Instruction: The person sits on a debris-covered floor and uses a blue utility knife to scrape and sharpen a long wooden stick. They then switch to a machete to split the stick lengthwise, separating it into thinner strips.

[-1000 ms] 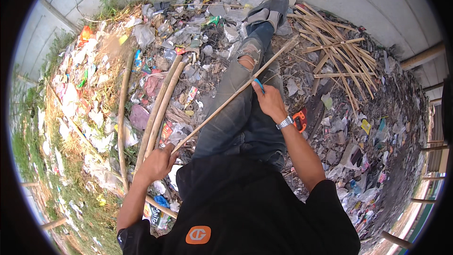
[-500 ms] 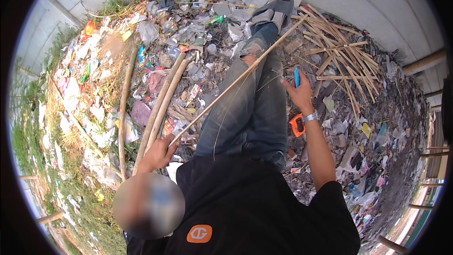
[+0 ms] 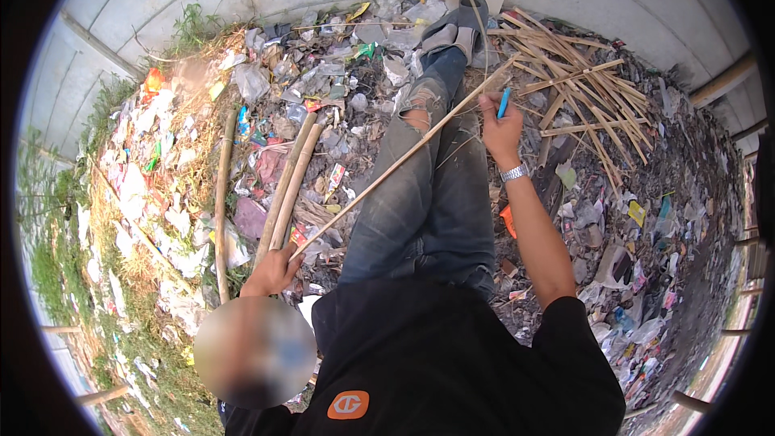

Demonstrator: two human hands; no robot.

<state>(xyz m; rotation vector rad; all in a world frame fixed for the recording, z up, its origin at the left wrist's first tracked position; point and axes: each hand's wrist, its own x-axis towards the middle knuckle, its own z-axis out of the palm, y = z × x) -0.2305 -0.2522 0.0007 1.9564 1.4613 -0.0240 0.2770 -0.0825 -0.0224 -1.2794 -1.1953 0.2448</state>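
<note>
Right hand (image 3: 503, 137), fingers closed round a blue tool (image 3: 504, 102), has moved nearer the one-o'clock end of the bamboo strip (image 3: 404, 159), suggesting shaving; left hand (image 3: 270, 274) clasps its seven-o'clock end.

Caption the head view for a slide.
Left hand grips a long tan bamboo strip; right hand holds a slim blue object.
</note>
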